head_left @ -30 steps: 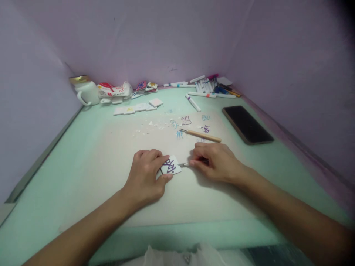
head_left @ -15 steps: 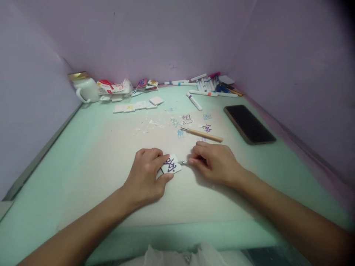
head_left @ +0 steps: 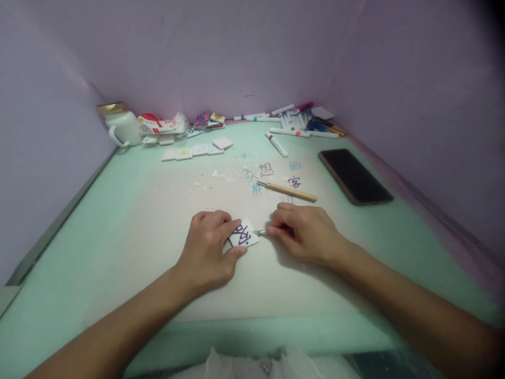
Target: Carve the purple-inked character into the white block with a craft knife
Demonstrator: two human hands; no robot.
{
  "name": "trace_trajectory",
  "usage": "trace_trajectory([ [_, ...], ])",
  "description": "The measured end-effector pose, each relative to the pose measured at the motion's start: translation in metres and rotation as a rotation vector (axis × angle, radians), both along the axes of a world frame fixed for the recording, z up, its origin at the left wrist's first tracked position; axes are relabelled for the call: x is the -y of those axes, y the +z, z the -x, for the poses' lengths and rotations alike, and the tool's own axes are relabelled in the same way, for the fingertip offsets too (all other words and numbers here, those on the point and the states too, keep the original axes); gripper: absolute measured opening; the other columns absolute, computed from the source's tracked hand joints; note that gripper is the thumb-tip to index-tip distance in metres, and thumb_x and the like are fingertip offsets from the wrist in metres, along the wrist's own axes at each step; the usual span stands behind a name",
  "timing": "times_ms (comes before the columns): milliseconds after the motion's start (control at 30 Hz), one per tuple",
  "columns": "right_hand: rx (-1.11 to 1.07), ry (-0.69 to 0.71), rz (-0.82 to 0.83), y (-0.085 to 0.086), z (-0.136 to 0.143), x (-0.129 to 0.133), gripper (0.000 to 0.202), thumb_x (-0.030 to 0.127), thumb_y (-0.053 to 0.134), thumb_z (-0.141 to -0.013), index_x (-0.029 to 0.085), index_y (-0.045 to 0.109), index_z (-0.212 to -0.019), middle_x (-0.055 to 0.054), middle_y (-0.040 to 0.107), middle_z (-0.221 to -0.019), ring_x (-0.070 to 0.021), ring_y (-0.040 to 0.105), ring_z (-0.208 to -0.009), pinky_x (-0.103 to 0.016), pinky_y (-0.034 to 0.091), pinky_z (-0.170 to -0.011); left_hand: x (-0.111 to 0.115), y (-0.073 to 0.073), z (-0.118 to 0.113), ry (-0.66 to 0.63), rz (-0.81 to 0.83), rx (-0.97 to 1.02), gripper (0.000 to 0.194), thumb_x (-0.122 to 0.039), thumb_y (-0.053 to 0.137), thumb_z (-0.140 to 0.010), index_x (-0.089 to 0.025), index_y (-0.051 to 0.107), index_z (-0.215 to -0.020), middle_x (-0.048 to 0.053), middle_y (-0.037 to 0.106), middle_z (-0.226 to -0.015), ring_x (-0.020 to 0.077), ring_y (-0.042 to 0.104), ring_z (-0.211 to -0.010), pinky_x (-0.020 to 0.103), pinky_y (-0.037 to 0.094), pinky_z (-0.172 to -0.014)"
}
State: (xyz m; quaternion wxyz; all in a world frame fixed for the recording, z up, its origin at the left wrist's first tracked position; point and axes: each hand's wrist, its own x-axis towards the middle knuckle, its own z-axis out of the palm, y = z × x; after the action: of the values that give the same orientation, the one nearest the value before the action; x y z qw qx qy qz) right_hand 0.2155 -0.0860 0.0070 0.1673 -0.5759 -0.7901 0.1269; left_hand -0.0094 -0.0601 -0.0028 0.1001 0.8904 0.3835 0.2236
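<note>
My left hand (head_left: 213, 247) grips a small white square block (head_left: 245, 234) on the table, its thumb along the near edge and its fingers on the far side. Purple strokes of a written character mark the block's top, partly covered by the fingers. In my right hand (head_left: 302, 229) is a carving knife (head_left: 260, 232) with a slim metal tip, pinched low; most of its handle is hidden in the fist. The tip meets the block's right edge. Beyond my right hand lies a wooden-handled carving tool (head_left: 290, 191), its metal end pointing left.
A black phone (head_left: 355, 176) lies at the right. White shavings (head_left: 215, 172) and handwritten characters (head_left: 266, 169) mark the tabletop. Along the back are several markers (head_left: 292, 120), flat white blocks (head_left: 199, 151), a tissue pack (head_left: 161, 124) and a white lidded mug (head_left: 125, 128).
Almost nothing differs. Both hands stay in place, with the knife tip still at the block's right edge.
</note>
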Motion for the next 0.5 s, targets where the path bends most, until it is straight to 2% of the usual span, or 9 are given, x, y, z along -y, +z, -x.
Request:
trace_trajectory([
  [400,-0.007,0.014,0.014,0.0017,-0.0012,0.0018,0.021,0.028,0.054,-0.084,0.018,0.055,-0.065,0.000,0.059,-0.069,-0.0130,0.048,-0.059,-0.027,0.024,-0.054,0.0006,0.0016,-0.0004,0.000,-0.013,-0.001,0.033,-0.027,0.062,-0.077,-0.015,0.066,-0.107,0.009,0.064,-0.098,0.0256,0.060,-0.090,0.048,0.039,-0.087],
  [500,-0.005,0.025,0.019,0.0025,-0.0020,0.0012,0.021,0.028,0.054,-0.084,0.018,0.055,-0.065,0.000,0.060,-0.069,-0.0133,0.049,-0.060,-0.027,0.025,-0.054,0.0009,0.0019,-0.0004,-0.007,-0.010,0.001,0.033,-0.026,0.063,-0.077,-0.013,0.067,-0.107,0.010,0.063,-0.097,0.0256,0.060,-0.090,0.048,0.039,-0.087],
])
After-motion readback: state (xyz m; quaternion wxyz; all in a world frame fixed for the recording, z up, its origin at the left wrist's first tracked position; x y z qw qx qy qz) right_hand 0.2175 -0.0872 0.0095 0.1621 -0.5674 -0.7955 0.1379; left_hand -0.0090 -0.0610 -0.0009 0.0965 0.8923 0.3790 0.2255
